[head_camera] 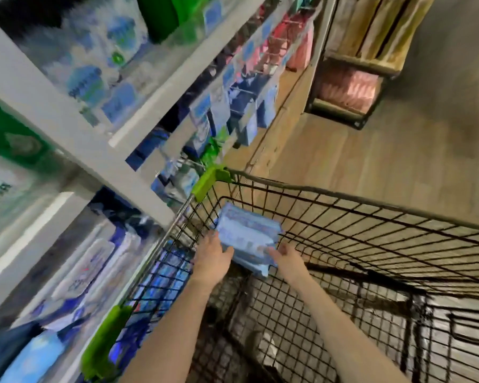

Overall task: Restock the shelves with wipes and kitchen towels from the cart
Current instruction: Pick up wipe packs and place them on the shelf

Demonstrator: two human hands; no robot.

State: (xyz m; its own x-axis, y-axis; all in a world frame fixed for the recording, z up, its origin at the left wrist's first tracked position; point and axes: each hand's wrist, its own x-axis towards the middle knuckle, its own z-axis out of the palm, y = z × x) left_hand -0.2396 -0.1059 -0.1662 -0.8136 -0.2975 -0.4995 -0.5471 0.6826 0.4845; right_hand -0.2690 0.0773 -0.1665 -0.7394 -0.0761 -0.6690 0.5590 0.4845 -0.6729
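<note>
A stack of light blue wipe packs (246, 239) is held over the inside of the black wire cart (371, 225). My left hand (212, 258) grips the stack's left side and my right hand (286, 257) grips its lower right corner. The packs sit just inside the cart's left rim, near the green corner guard (209, 181). The white shelves (67, 125) stand directly to the left, filled with blurred blue, white and green packages.
Small packs hang on pegs (233, 106) further along the shelf. A wooden crate rack with pink packages (349, 89) stands at the far end of the wooden floor. A second green guard (105, 344) marks the cart's near left corner.
</note>
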